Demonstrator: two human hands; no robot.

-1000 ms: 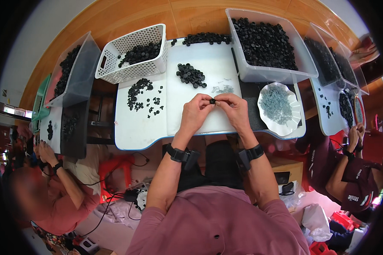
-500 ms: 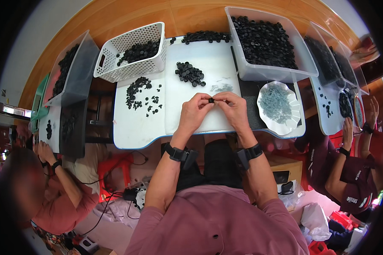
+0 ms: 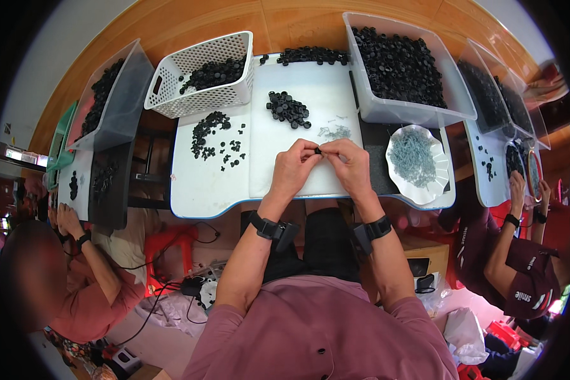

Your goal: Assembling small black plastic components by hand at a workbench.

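Between my fingertips is a small black plastic part [image 3: 318, 151]. My left hand [image 3: 292, 166] pinches it from the left. My right hand [image 3: 348, 163] is also closed in a pinch against its right side; whether a thin pin is in those fingers is too small to tell. Just beyond my hands lie a few loose thin metal pins [image 3: 337, 132] on the white mat [image 3: 269, 171]. Farther off on the mat sits a pile of round black caps [image 3: 288, 110]. Left of the mat, small black pieces [image 3: 210, 134] are scattered on the tabletop [image 3: 199, 183].
At the back stand a white perforated basket [image 3: 202, 105] and a clear bin [image 3: 405, 109], both holding black parts. A scalloped white dish [image 3: 419, 190] of pins is at right. Co-workers sit on both sides: one person's hands [image 3: 68, 220] at left, another's hand [image 3: 517, 190] at right.
My hands stay together at the black part, with the fingers shifted slightly. The whole view has moved a little. At right, the co-worker's raised hand has come down.
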